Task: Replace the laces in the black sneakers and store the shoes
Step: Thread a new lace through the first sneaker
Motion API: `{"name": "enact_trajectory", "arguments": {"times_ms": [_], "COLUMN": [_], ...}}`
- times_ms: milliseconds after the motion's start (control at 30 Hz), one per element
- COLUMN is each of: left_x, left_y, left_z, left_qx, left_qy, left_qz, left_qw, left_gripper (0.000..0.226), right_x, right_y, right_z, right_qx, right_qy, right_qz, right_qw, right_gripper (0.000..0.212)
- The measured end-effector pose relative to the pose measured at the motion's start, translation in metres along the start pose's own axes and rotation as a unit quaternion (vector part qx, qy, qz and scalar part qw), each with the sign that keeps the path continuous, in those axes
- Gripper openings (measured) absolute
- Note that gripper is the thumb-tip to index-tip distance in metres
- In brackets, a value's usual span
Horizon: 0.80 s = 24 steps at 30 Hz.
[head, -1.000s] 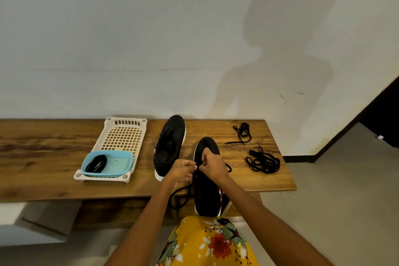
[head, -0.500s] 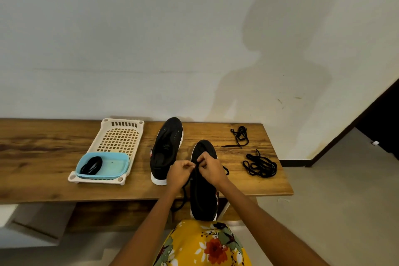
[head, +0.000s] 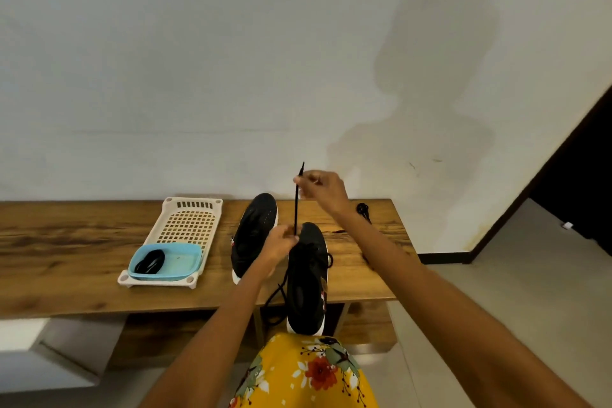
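Wooden bench (head: 66,242) against a pale wall (head: 198,60); its front edge crosses the view, its right end stops short of a dark doorway (head: 579,182), with bare floor (head: 513,291) to the right. Near shoe (head: 306,275): black sneaker, white sole, long axis running front-to-back, toe toward the wall, heel overhanging the bench's front edge just above a floral yellow garment (head: 304,374). Far shoe (head: 253,235): same make, lying just left of the near one, toe toward the wall and angled slightly right, heel approx. at mid-bench.

R hand (head: 323,190) is raised over the bench, fingers pinching a black lace (head: 297,202) near its tip (the stiff aglet pokes up past the fingertips). The lace runs taut, nearly vertical, down to the near shoe's toe end. L hand (head: 280,247) sits at that spot, fingers curled and pinching the lace where it meets the shoe. A slack length of lace (head: 273,295) hangs off the bench front, left of the heel.

Left of the shoes: a cream perforated plastic tray (head: 185,225), rectangular, w/ a shallow light-blue dish (head: 185,258) on its near end holding a coiled black lace (head: 150,262). Behind the R forearm, another black lace (head: 362,210) lies on the bench, mostly hidden.
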State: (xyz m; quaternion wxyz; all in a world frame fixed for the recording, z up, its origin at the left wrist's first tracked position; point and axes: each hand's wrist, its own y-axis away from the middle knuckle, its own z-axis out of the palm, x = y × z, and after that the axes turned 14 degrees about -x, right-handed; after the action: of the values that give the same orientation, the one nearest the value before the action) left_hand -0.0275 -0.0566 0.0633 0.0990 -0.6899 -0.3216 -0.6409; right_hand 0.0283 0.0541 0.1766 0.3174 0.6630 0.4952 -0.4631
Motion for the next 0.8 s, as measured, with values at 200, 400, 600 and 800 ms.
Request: {"name": "enact_trajectory", "arguments": {"times_ms": [200, 400, 600, 800], "left_x": [0.022, 0.06, 0.048, 0.06], "left_y": [0.011, 0.008, 0.026, 0.028], "left_z": [0.01, -0.018, -0.021, -0.004], "left_qx": [0.154, 0.226, 0.177, 0.123], "left_qy": [-0.05, 0.046, 0.024, -0.008], "left_qz": [0.011, 0.078, 0.029, 0.043], "left_qw": [0.987, 0.97, 0.984, 0.991], "left_gripper": [0.017, 0.022, 0.036, 0.027], "right_x": [-0.058, -0.041, -0.009, 0.029], "right_y": [0.009, 0.026, 0.032, 0.03], "right_z": [-0.027, -0.024, -0.004, 0.032], "right_qx": [0.049, 0.09, 0.088, 0.078], "right_qy": [-0.141, -0.163, -0.064, 0.058], "right_qz": [-0.069, -0.03, 0.049, 0.11], "right_qw": [0.986, 0.982, 0.993, 0.989], "right_gripper": [0.014, 0.012, 0.016, 0.018]}}
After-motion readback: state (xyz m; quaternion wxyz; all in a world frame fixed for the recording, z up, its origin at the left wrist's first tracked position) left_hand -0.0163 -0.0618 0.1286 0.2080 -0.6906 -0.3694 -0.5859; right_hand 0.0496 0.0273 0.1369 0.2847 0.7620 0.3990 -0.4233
